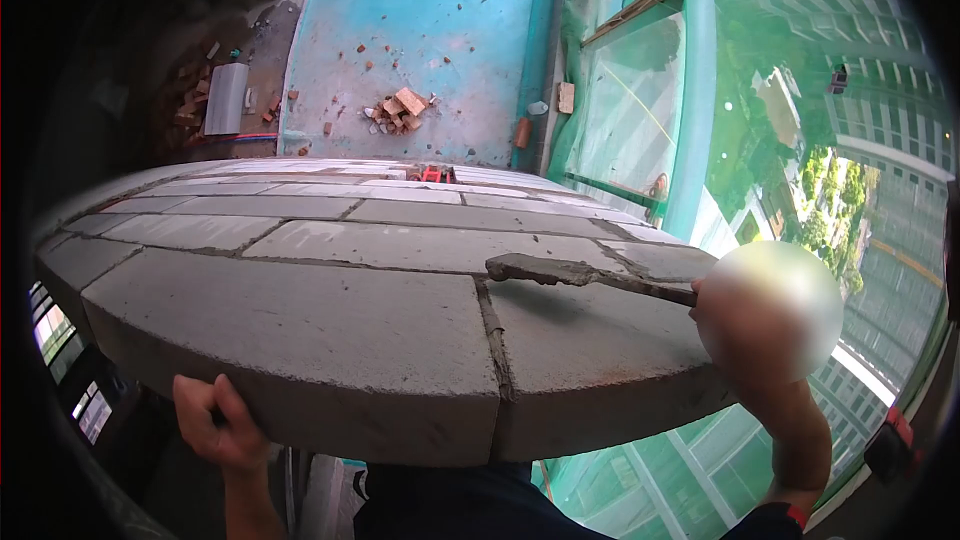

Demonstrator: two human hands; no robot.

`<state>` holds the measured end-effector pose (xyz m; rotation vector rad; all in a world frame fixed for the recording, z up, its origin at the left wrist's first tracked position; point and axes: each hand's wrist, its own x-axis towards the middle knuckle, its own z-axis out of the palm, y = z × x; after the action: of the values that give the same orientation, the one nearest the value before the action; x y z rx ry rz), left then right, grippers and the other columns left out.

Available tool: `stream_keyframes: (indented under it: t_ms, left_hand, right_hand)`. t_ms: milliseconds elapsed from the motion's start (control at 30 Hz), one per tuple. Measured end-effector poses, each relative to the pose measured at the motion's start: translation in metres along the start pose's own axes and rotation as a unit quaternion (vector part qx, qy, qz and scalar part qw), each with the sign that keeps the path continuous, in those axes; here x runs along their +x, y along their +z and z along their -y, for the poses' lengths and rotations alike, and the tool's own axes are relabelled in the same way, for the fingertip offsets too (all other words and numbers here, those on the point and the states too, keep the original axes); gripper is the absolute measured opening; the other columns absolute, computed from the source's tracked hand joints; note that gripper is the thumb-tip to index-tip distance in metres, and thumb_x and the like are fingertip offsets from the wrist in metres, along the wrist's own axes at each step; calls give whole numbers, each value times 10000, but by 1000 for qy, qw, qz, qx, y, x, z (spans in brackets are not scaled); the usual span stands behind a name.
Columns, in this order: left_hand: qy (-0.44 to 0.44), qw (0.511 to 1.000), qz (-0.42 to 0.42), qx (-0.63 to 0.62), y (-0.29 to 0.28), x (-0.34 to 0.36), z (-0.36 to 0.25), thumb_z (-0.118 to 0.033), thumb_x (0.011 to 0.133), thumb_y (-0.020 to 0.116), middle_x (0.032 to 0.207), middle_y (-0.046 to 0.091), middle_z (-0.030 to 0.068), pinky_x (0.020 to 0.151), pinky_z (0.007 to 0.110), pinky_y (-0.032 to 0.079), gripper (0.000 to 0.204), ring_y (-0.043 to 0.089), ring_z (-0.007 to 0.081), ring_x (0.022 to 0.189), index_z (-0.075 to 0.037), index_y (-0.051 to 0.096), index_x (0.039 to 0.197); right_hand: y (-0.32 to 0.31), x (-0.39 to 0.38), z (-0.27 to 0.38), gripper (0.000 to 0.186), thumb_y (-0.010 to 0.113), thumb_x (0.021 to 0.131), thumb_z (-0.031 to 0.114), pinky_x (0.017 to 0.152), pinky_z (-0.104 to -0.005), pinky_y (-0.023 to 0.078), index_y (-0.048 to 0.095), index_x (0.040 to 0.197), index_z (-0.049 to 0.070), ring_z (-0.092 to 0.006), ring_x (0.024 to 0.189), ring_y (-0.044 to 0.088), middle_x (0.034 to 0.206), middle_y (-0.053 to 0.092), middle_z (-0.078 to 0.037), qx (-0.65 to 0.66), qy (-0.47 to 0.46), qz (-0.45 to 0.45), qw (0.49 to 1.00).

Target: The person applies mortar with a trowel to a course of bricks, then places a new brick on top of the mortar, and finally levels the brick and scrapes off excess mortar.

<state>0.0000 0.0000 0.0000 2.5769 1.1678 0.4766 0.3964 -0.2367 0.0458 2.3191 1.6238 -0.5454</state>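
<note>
A trowel (650, 288) is in my right hand (762, 325), whose fingers are partly blurred. Grey mortar (545, 268) coats its blade, held just over the right-hand block (600, 335) near a joint. A dark mortar-filled gap (493, 330) separates that block from the wide grey block (300, 315) on the left. Against the front face of the left block is my left hand (220, 422), its fingers curled in; whether anything lies inside them is hidden. Both blocks top the near end of a block wall.
Beyond the wall, broken bricks (400, 110) lie on a blue-tinted floor (430, 10). A red object (432, 174) is at the wall's far side. Green netting (640, 80) hangs on the right, with buildings behind it. A pale board (227, 98) lies far left.
</note>
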Motion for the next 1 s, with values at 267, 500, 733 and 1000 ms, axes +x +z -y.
stream_keyframes:
  t_ms: [267, 500, 733, 1000]
  left_hand:
    - [9, 1000, 11, 9, -1, 3, 0, 8, 874, 531, 655, 399, 100, 560, 356, 331, 226, 388, 241, 586, -32, 383, 708]
    - [9, 1000, 19, -9, -1, 5, -1, 11, 869, 539, 655, 408, 94, 557, 358, 328, 224, 395, 241, 590, -41, 393, 708]
    - [24, 999, 28, -4, -1, 6, 0, 10, 866, 537, 649, 397, 85, 565, 353, 328, 232, 386, 236, 588, -52, 375, 711]
    - [18, 999, 26, 8, -6, 1, -1, 17, 868, 531, 638, 393, 82, 571, 358, 324, 245, 379, 235, 588, -56, 366, 702]
  right_hand:
    - [-19, 18, 44, 236, 593, 811, 130, 560, -346, 432, 640, 1030, 55, -216, 624, 549, 711, 523, -69, -156, -111, 40, 981]
    - [-67, -6, 68, 296, 565, 844, 205, 784, -406, 480, 629, 1093, 58, -254, 804, 602, 879, 620, -105, -141, -125, 159, 969]
    - [-96, -37, 59, 399, 590, 828, 27, 597, -298, 474, 592, 1227, 25, -216, 689, 582, 944, 631, -123, -174, -138, 67, 973]
    - [-115, -51, 35, 362, 714, 783, 106, 547, -340, 451, 656, 1141, 118, -230, 620, 590, 792, 638, -79, -106, -41, 49, 992]
